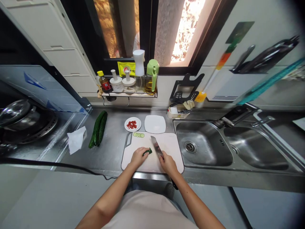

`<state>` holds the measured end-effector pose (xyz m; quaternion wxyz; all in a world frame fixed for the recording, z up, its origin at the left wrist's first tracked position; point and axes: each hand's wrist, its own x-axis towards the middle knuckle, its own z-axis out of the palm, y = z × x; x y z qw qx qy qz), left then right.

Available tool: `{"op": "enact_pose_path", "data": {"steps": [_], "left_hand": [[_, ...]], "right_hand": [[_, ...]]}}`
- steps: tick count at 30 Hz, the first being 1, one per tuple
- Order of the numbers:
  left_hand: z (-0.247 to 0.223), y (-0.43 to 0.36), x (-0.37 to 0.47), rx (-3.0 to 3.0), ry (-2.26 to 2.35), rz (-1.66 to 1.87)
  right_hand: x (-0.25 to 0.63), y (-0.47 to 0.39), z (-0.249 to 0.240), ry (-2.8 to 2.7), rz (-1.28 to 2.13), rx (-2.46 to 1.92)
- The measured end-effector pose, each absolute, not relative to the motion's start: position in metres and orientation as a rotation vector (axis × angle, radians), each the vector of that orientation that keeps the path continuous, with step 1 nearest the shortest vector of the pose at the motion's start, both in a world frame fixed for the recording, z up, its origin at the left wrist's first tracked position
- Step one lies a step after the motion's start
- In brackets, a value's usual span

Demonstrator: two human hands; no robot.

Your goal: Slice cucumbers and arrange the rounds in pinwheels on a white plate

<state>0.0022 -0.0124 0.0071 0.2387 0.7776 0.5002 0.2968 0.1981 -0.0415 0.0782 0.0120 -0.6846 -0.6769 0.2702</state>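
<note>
On the white cutting board [140, 163], my left hand [138, 157] is closed round a short dark green cucumber piece [147, 152]. My right hand [168, 163] grips the knife [156, 145] by its handle, its blade pointing away from me and slanting left, just right of the piece and apart from it. Several pale green cucumber slices [138, 135] lie in a row at the board's upper left. Behind the board stand a round plate [126, 124] of chopped red pieces [132, 124] and a bare white square plate [154, 124].
Whole cucumbers [98, 128] and a white paper towel [76, 140] lie to the left, near the stove pot [20, 116]. A double sink [205, 143] adjoins the board on the right. Behind, a wire rack [133, 94] carries bottles and jars.
</note>
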Motion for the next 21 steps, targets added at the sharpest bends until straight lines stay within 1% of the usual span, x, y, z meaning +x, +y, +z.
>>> {"op": "enact_pose_path", "data": {"steps": [5, 21], "left_hand": [[0.003, -0.011, 0.001, 2.174, 1.348, 0.803], [-0.008, -0.009, 0.002, 2.169, 1.321, 0.914]], "right_hand": [[0.190, -0.042, 0.081, -2.281, 0.813, -2.146], [0.181, -0.040, 0.088, -2.410, 0.782, -2.149]]}}
